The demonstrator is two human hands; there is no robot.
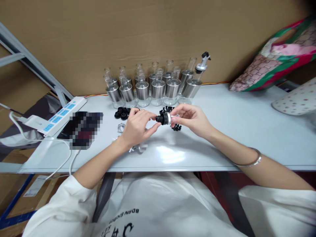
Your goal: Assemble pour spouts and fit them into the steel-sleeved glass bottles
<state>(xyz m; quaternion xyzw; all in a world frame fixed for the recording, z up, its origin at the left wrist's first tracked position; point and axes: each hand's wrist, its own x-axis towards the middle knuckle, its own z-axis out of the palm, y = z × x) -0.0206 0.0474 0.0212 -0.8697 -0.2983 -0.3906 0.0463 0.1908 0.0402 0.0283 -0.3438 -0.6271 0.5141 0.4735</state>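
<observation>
Between my two hands is a bottle stopper point(165, 118) with a ribbed black plug and a silver collar, held sideways above the table. My right hand point(191, 119) grips its silver end between thumb and fingers. The thumb and index finger of my left hand point(139, 126) close on the black tip. Black rubber rings point(121, 113) lie in a pile behind my left hand, and small black pieces point(176, 127) lie around and behind the stopper. Silver parts point(138, 148) are beside and partly under my left hand.
Several glass bottles with steel sleeves point(158, 88) stand in rows at the back; the rightmost front one carries a silver spout point(201, 65). To the left are a power strip point(64, 115) and a pixelated phone point(86, 131) with cables. A patterned bag point(261, 70) lies at the right.
</observation>
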